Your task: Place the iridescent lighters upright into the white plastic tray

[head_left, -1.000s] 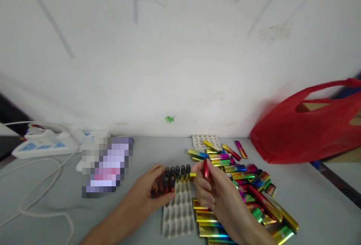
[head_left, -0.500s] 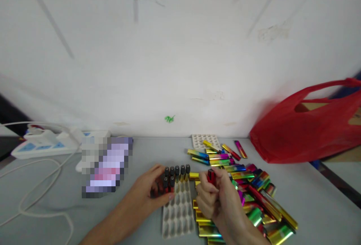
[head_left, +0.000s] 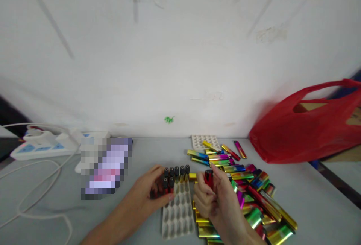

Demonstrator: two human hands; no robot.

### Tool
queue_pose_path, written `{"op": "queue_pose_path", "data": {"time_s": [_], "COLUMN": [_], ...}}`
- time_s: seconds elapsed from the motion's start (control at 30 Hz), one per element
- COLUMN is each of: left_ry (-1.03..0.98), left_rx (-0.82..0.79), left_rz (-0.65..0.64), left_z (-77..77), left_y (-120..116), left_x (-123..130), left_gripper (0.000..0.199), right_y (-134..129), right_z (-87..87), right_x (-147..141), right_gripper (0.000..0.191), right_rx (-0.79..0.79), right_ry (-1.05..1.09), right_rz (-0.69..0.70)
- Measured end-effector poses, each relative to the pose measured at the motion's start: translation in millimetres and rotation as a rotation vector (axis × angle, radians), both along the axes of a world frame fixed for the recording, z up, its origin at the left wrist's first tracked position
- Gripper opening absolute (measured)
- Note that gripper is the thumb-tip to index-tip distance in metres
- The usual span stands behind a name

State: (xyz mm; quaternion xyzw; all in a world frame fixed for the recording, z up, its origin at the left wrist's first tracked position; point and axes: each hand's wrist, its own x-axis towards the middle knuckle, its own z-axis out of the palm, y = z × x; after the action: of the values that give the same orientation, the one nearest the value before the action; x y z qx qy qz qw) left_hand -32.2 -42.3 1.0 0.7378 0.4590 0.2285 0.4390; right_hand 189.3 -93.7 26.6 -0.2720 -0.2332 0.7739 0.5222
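Observation:
My right hand (head_left: pixel 211 196) is closed in a fist around a red lighter (head_left: pixel 209 179) held upright. Its thumb is raised beside the lighter's dark top. Beside it lies a pale tray (head_left: pixel 177 215) with rows of oval cells. Several lighters with black tops (head_left: pixel 176 170) stand upright in the tray's far rows. Curled around the tray's far left corner, my left hand (head_left: pixel 153 188) grips the red lighters (head_left: pixel 168 189) standing there, its thumb in front of them. The fingertips behind them are partly hidden.
Shiny multicoloured lighters (head_left: pixel 255 216) lie heaped on the grey table at the right. A second pale tray (head_left: pixel 197 141) rests by the wall. A red bag (head_left: pixel 284 136) stands far right. At left are a phone (head_left: pixel 109 166), a power strip (head_left: pixel 47 147) and white cables.
My right thumb has lifted off the top of the red lighter, and the fist has shifted slightly left. My left hand keeps its place at the tray.

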Motion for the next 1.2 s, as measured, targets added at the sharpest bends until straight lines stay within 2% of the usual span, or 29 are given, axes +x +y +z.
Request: {"op": "queue_pose_path", "data": {"time_s": [0.17, 0.4, 0.6, 0.7, 0.83, 0.97, 1.1, 1.2], "left_ry": [0.018, 0.005, 0.029, 0.031, 0.015, 0.028, 0.012, -0.014], "left_rx": [0.006, 0.022, 0.021, 0.015, 0.010, 0.020, 0.033, 0.032], "left_rz": [-0.006, -0.003, -0.001, -0.007, -0.016, -0.005, -0.012, -0.012], "left_z": [-0.2, -4.8, -2.0, -0.8, -0.3, -1.2, -2.5, -1.8], "left_y": [-0.2, 0.5, 0.9, 0.4, -0.2, -0.2, -0.1, 0.0], "left_x": [0.3, -0.3, 0.2, -0.1, -0.2, -0.2, -0.6, -0.5], "left_gripper": [0.023, 0.022, 0.023, 0.022, 0.021, 0.022, 0.020, 0.020], "right_y": [-1.9, -4.6, -2.7, 2.1, -4.2, -19.7, -23.6, -20.3], "right_z": [-3.9, -22.0, -21.9, -24.1, -18.4, -2.2, 4.1, 1.8], "right_x": [-1.3, -5.6, -3.9, -1.5, -2.4, -4.0, -3.2, -1.8], "right_gripper": [0.066, 0.061, 0.061, 0.062, 0.056, 0.041, 0.028, 0.017], "right_rx": [-0.003, -0.045, -0.005, 0.063, 0.175, 0.472, 0.597, 0.663], "right_ry": [-0.024, -0.028, -0.032, -0.168, -0.421, -0.805, -0.987, -1.080], "right_rz": [-0.011, -0.063, -0.045, -0.075, -0.221, -0.325, -0.318, -0.228]}}
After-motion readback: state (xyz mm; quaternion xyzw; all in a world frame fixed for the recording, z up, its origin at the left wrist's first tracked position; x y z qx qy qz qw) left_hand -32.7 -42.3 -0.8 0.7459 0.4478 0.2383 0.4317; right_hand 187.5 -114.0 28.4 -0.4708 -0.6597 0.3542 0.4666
